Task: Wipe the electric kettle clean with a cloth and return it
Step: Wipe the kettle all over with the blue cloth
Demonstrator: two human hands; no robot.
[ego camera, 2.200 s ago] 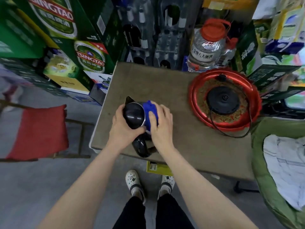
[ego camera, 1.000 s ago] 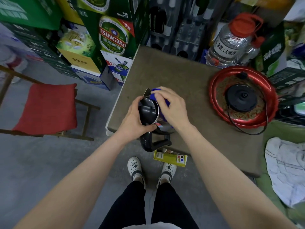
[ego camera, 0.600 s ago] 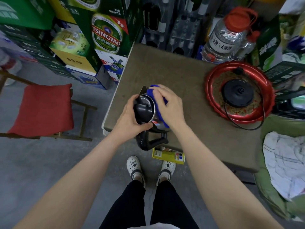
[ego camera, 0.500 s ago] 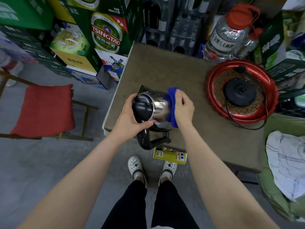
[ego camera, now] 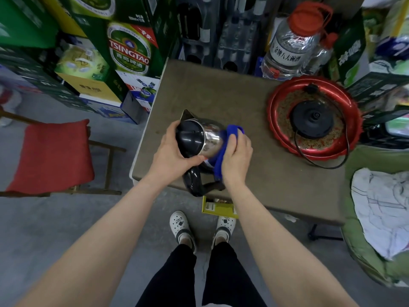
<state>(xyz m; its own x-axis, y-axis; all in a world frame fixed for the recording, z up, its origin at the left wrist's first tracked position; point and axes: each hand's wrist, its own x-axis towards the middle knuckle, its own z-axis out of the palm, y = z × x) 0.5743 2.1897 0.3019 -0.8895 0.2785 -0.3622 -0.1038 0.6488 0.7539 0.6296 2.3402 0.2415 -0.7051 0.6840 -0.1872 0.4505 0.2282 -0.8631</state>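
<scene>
A steel electric kettle (ego camera: 210, 138) with a black lid and black handle stands near the front left of the brown table (ego camera: 221, 94), tilted toward me. My left hand (ego camera: 170, 156) grips its lid and top from the left. A blue cloth (ego camera: 223, 151) is pressed against the kettle's right side by my right hand (ego camera: 238, 156). The kettle's black power base (ego camera: 312, 117) lies in a red round tray (ego camera: 352, 120) at the table's right, its cord looping over the tray's front rim.
Green beer cartons (ego camera: 128, 47) are stacked left of the table. A large clear jug with a red cap (ego camera: 292, 41) stands behind the tray. A red-cushioned chair (ego camera: 51, 156) is at the left, a green seat with white cloth (ego camera: 380, 209) at the right.
My right hand has slid the blue cloth from the kettle's top and front round to its right side and lower down. My left hand keeps its hold on the lid.
</scene>
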